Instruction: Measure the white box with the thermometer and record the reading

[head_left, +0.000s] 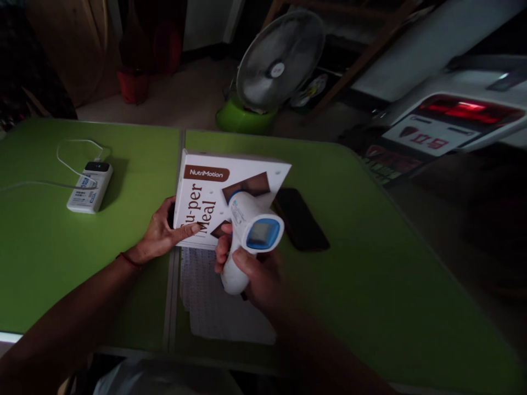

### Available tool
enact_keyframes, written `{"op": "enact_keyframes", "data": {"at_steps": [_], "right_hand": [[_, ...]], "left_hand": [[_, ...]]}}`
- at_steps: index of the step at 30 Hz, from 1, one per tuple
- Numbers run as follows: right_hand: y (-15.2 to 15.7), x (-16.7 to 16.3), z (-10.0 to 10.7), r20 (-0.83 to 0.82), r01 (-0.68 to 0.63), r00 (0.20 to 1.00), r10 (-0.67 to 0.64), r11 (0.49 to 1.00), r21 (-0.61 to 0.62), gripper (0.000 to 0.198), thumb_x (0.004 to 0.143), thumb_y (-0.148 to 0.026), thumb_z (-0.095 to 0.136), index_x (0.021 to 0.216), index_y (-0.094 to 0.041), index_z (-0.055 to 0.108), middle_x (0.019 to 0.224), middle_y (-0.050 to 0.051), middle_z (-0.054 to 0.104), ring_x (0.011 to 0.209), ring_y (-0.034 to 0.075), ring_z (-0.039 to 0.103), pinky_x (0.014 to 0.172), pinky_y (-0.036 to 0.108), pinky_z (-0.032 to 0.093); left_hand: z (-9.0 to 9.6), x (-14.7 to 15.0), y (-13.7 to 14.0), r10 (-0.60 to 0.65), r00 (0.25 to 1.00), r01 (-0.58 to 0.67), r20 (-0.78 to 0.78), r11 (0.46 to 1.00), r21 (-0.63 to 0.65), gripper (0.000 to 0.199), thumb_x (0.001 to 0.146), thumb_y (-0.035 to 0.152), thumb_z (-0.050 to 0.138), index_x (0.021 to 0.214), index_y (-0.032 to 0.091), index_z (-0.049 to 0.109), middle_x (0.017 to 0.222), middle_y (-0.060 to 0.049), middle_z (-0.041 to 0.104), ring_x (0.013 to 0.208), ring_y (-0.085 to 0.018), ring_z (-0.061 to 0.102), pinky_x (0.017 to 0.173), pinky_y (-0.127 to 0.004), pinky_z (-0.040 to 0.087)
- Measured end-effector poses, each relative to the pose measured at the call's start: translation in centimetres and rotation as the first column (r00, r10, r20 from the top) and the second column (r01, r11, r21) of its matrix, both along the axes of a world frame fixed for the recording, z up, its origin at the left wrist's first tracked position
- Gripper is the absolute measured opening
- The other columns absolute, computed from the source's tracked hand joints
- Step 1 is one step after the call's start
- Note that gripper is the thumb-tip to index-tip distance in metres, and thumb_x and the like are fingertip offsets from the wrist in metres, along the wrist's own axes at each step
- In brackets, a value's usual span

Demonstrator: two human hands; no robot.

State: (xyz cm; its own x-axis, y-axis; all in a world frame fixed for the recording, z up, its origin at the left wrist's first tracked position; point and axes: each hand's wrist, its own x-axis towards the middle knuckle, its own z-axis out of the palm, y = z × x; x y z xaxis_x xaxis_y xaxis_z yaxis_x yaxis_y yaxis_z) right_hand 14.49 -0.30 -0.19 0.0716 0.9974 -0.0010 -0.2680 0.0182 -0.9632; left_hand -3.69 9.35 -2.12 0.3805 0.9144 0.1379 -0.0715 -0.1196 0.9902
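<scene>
My left hand [167, 230] grips the lower left edge of a white box [197, 200] printed "NutriMotion", its thumb lying across the front. The box is tilted up over the green table. Wrapped round the handle of a white and blue infrared thermometer [247, 225] is my right hand [251, 269]. The thermometer's front end points at the box face and covers part of it; whether the two touch I cannot tell. Its small screen faces me, with no readable figures. Beneath the box and my right hand lies a whitish textured cloth or sheet [222, 312].
A dark phone [302, 219] lies right of the box. On the left, a white power bank [90, 186] has a cable plugged in. The green table [370, 307] has a seam down it. Beyond stand a fan [280, 63], a red bucket [132, 85] and a scooter's rear [453, 118].
</scene>
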Motion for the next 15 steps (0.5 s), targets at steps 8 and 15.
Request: {"op": "enact_keyframes", "data": {"at_steps": [8, 15], "right_hand": [[0.4, 0.9, 2.0, 0.137, 0.033, 0.99, -0.036, 0.999, 0.02, 0.021, 0.077, -0.04, 0.08, 0.089, -0.025, 0.071, 0.078, 0.001, 0.069, 0.063, 0.015, 0.062, 0.055, 0.029, 0.056], [1.4, 9.1, 2.1, 0.743, -0.082, 0.657, 0.127, 0.992, -0.098, 0.043, 0.068, -0.05, 0.083, 0.102, -0.025, 0.074, 0.091, 0.008, 0.077, 0.073, 0.026, 0.07, 0.057, 0.036, 0.056]], "left_hand": [[-0.2, 0.1, 0.1, 0.066, 0.997, -0.067, 0.029, 0.997, 0.039, 0.066, 0.075, 0.049, 0.086, 0.121, 0.017, 0.052, 0.122, -0.014, 0.065, 0.114, -0.034, 0.062, 0.098, -0.056, 0.054], [-0.9, -0.1, 1.2, 0.129, 0.989, -0.135, 0.072, 0.987, 0.088, 0.065, 0.079, 0.049, 0.083, 0.125, 0.024, 0.044, 0.127, -0.011, 0.061, 0.119, -0.032, 0.059, 0.103, -0.054, 0.052]]}}
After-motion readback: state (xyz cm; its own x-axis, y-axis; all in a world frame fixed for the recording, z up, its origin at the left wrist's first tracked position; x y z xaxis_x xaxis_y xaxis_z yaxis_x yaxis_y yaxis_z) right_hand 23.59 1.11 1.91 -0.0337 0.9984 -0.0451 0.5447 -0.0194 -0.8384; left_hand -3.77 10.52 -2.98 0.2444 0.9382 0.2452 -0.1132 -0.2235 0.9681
